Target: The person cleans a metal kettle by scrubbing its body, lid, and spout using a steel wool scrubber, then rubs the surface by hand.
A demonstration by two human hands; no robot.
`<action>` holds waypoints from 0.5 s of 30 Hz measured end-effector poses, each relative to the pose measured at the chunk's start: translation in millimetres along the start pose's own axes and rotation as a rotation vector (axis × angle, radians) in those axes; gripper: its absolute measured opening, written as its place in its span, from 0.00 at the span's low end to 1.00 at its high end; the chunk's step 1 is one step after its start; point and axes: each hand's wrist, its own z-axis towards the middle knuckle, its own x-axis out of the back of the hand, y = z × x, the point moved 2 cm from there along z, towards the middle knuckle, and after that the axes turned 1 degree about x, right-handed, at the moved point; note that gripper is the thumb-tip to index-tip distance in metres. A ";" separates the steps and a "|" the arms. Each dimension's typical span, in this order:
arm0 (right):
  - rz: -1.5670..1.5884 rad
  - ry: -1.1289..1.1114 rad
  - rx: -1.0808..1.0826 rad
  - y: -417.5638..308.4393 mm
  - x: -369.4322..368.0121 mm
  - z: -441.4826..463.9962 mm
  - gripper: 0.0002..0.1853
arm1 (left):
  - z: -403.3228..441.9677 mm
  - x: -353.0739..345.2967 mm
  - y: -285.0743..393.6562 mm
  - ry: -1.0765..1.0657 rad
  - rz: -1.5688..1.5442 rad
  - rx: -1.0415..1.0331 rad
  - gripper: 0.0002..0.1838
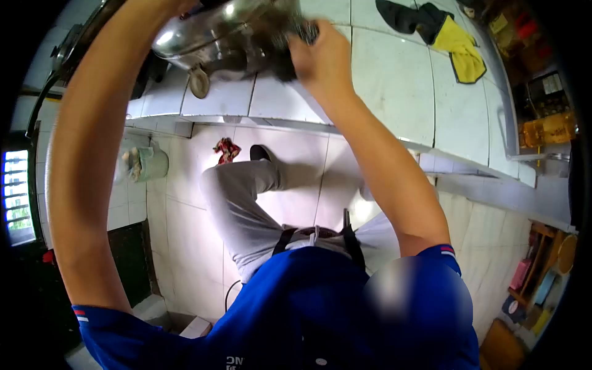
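A shiny steel vessel sits at the top centre of the frame, over the near edge of the worktop, its top cut off by the picture's edge. Its rounded metal catches bright highlights on the left, a rim line runs around it, and an oval tab juts from its lower left. The right half is smeared by motion blur.

The right hand, at upper centre, is curled closed around a dark piece at the vessel's right side; whether this is a handle or something separate cannot be told. The left hand is mostly beyond the top edge, by the vessel's upper left, so its grip cannot be told.

The worktop is laid with pale tiles and dark joints. A black and yellow glove lies on it at upper right, near a shelf with an amber bottle.

Below, a crumpled red cloth lies on the light tiled floor, with a pale bin to its left. A barred window glows at far left; a wooden rack stands at lower right.
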 end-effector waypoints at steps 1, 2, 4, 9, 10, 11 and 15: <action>0.045 -0.020 -0.087 1.9 0.3 -0.3 0.14 | -0.3 -0.1 4.5 -0.045 -0.020 -0.054 0.31; 0.038 0.034 -0.006 2.0 1.2 -0.4 0.13 | -2.8 1.1 7.0 -0.013 -0.002 0.003 0.31; 0.034 0.051 0.041 -40.3 12.6 10.5 0.13 | -7.3 -1.8 9.7 0.001 -0.012 0.005 0.30; 0.053 0.059 -0.002 -12.6 -3.9 -5.8 0.14 | 6.5 4.4 1.8 -0.125 0.095 -0.129 0.27; 0.057 0.017 -0.033 -6.2 -4.1 -3.7 0.15 | 9.2 1.8 5.4 -0.065 0.107 0.021 0.26; 0.056 0.029 -0.037 1.8 -5.4 1.4 0.15 | 6.1 0.8 7.1 -0.070 0.114 0.012 0.26; 0.067 0.148 0.188 -24.0 3.9 7.9 0.15 | 17.2 -3.4 -10.0 -0.084 -0.101 -0.122 0.26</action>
